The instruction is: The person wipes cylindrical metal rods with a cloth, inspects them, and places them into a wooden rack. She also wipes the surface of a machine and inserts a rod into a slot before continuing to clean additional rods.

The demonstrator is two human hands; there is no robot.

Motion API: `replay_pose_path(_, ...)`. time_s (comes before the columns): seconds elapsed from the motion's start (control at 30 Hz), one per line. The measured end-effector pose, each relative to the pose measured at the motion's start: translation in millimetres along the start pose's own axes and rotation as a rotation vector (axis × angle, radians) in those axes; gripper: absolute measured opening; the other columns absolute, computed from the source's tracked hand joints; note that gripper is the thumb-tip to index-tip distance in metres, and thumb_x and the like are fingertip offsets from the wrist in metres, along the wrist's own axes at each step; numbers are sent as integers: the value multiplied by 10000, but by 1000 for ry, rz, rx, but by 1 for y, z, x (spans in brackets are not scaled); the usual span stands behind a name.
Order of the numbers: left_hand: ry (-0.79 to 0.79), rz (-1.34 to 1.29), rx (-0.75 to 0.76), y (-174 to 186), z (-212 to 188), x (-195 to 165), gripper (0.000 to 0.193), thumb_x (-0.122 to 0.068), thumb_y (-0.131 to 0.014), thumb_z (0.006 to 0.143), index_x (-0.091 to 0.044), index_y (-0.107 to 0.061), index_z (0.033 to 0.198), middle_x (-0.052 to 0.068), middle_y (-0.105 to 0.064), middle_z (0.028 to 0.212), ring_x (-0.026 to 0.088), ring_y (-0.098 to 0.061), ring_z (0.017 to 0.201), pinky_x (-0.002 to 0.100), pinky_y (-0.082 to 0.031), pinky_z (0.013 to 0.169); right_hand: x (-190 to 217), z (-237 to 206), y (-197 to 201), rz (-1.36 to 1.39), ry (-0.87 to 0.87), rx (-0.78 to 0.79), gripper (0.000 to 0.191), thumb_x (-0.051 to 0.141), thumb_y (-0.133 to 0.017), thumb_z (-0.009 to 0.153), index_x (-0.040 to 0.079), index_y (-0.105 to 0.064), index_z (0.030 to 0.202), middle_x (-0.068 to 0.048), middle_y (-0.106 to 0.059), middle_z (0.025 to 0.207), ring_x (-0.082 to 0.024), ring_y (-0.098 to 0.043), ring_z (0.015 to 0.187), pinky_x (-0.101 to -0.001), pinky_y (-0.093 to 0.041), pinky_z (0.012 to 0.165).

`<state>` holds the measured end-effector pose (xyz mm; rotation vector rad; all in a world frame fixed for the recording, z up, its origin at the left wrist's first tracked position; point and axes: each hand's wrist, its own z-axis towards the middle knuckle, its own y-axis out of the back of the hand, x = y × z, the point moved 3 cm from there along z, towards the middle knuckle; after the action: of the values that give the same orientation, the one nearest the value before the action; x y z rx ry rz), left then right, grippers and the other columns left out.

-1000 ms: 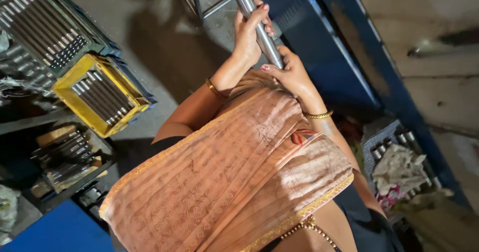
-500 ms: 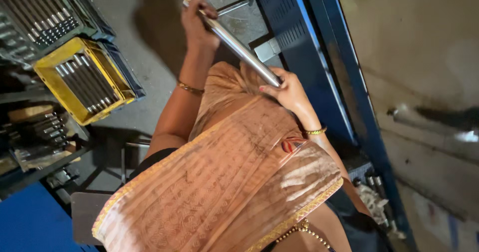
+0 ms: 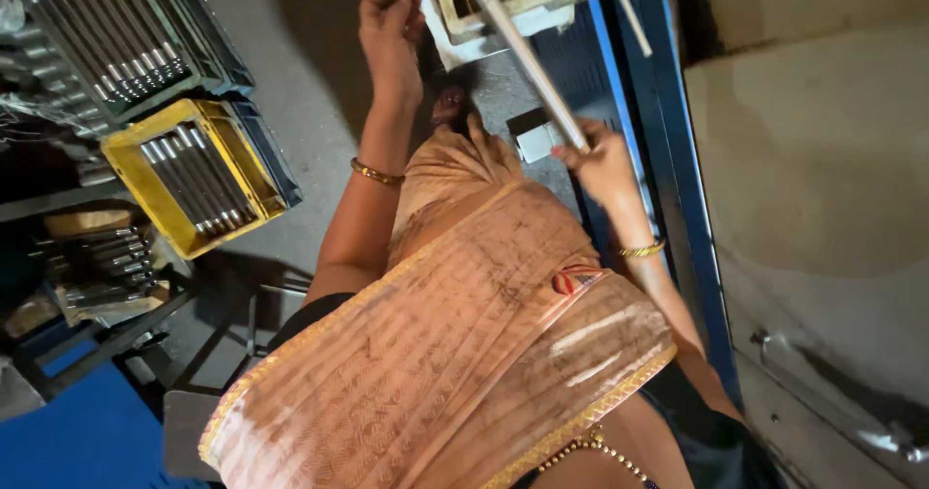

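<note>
My right hand [image 3: 602, 163] is shut on the lower end of a long grey metal rod [image 3: 527, 63]. The rod slants up and away over a pale crate [image 3: 455, 36] at the top of the view. My left hand [image 3: 389, 20] is raised to the left of the rod's far end and does not touch it. Its fingers are curled closed, and I see nothing in them. A gold bangle sits on each wrist. An orange draped cloth [image 3: 455, 354] covers my front and hides what lies below.
A yellow crate [image 3: 254, 170] holding several metal rods stands on the floor at the left. Behind it, a dark crate [image 3: 198, 20] is packed with more rods. A blue metal frame [image 3: 668, 179] runs along the right, and dark racks stand at the lower left.
My left hand has let go of the rod and moved left. My right hand alone now holds it, with the far end swung over the pale crate.
</note>
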<state>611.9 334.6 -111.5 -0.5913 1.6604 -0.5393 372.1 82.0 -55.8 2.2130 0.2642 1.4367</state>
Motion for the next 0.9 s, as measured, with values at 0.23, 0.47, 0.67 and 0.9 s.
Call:
replay_pose_path(0.23,214,210,120,-15,19,-8,122,-51,-636,999,-61,-590,1112,86,-698,983,129,-655,826,267,-531,714,-9,106,31,-140,-244,-32,561,241,-828,830,9,-628,1301,-175,-724,871,-267,-669,735,-391,-522,655)
replay_pose_path(0.47,308,490,184,-32,46,24,284,-107,-656,941,-26,-588,1204,126,-657,1154,210,-573,957,342,-487,785,9,165,28,-494,-71,-21,595,278,-833,868,121,-595,1390,-231,-691,1212,-394,-655,1118,-466,-525,917)
replay_pose_path(0.67,441,570,98,-31,59,43,806,-447,-612,998,-66,-190,1569,177,-238,1617,339,-271,1487,503,-319,1167,14,165,19,-746,-296,109,597,346,-812,855,236,-578,1393,-150,-694,1240,-373,-638,1160,-492,-509,951)
replay_pose_path(0.9,568,573,68,-36,73,43,895,-594,-562,917,-29,-307,1563,189,-371,1605,338,-349,1475,513,-314,1153,26,140,-22,-712,-294,133,661,309,-784,865,245,-536,1474,-184,-693,1221,-379,-642,1161,-464,-501,992)
